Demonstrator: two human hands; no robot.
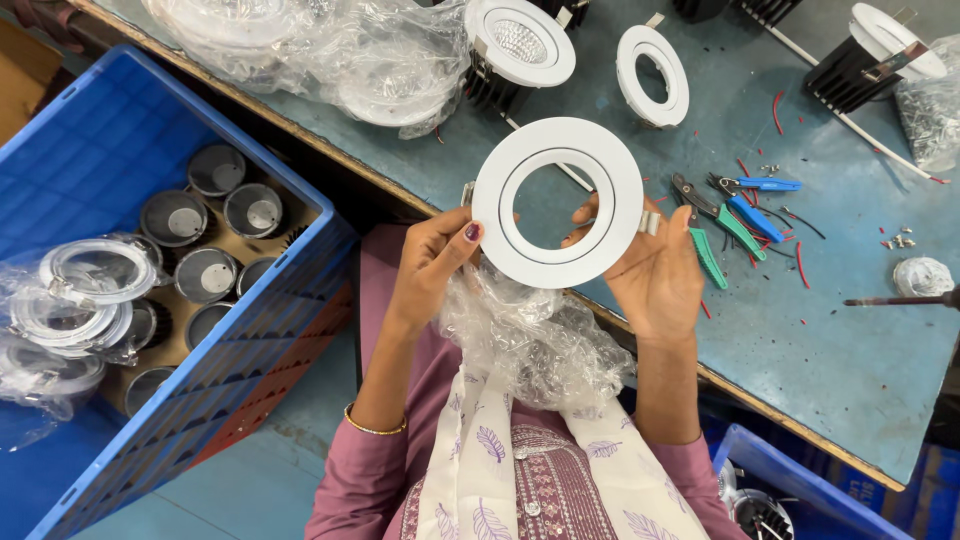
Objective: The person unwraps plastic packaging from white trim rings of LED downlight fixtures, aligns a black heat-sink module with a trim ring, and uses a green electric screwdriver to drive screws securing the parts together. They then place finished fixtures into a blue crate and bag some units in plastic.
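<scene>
In the middle of the frame, both hands hold one white round ring (pixel 558 203), a frame for a downlight, with an empty hole in its centre. The left hand (pixel 432 262) is closed on the lower left edge of the ring, with the thumb on the front face. The right hand (pixel 655 268) supports the ring from the right side and from behind; its palm is open toward the camera, and the fingers (pixel 588 215) are seen through the hole. A small metal clip sticks out at the right edge of the ring.

Just below the ring, a crumpled clear plastic bag (pixel 535 340) lies on the person's lap. The ring is held above the near edge of a blue-green worktable (pixel 850 350). On the table, right of the hands, lie green-handled pliers (pixel 705 240) and blue-handled cutters (pixel 750 195), with small pieces of red wire around them. In the upper middle stands a finished downlight (pixel 520 42), and beside it lies another white ring (pixel 652 75). At the left of the frame, a blue crate (pixel 110 140) holds dark round housings (pixel 205 275) and more rings wrapped in plastic (pixel 95 290)
</scene>
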